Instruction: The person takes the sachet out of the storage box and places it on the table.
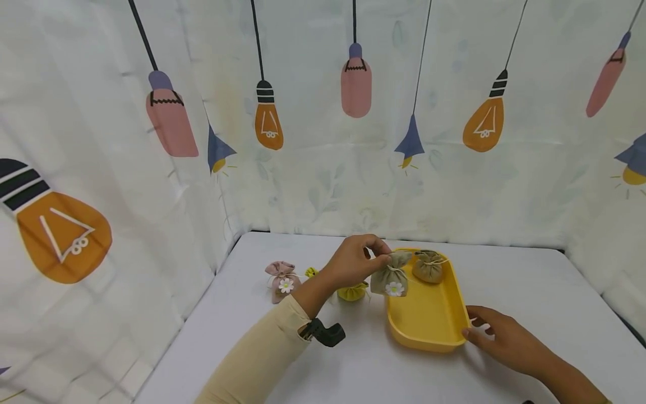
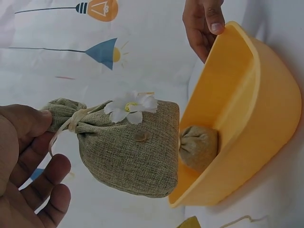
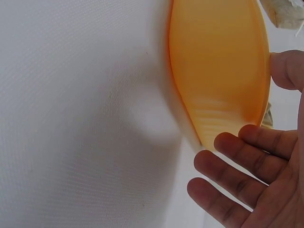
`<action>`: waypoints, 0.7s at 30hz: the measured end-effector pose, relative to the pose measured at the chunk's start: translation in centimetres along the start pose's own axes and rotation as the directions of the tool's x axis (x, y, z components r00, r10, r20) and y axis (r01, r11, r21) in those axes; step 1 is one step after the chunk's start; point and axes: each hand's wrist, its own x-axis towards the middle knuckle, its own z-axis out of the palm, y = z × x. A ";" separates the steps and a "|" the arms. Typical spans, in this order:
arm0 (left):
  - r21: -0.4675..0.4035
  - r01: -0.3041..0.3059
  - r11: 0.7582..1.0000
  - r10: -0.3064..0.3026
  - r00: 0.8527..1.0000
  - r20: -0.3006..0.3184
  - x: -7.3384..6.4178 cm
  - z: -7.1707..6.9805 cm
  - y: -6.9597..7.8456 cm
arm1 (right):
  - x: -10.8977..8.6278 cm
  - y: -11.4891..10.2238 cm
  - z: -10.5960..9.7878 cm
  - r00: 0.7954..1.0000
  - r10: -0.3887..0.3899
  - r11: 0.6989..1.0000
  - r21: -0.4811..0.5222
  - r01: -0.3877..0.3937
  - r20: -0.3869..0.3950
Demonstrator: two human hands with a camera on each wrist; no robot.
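A beige sleeve [image 1: 252, 365] lay nearest. Left to right, a pink bag [image 1: 281, 270] stood; the left hand [image 1: 355, 261] pinched a green bag [image 1: 384, 281] aloft beside a yellow tray [image 1: 426, 317], which held a brown bag [image 1: 429, 270]; the right hand [image 1: 507, 339], fingers apart, touched the tray.

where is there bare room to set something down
Free: table right of the tray, behind the right hand; the tray's near floor, in front of the brown bag. Crowded: left of the tray, by the pink bag and yellow bag.
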 end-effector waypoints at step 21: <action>0.030 0.065 0.997 -0.063 0.996 -0.058 -3.6 -2.9 -1.5 | 0.1 -0.3 -0.3 1.000 0.000 1.000 0.008 -0.001 0.017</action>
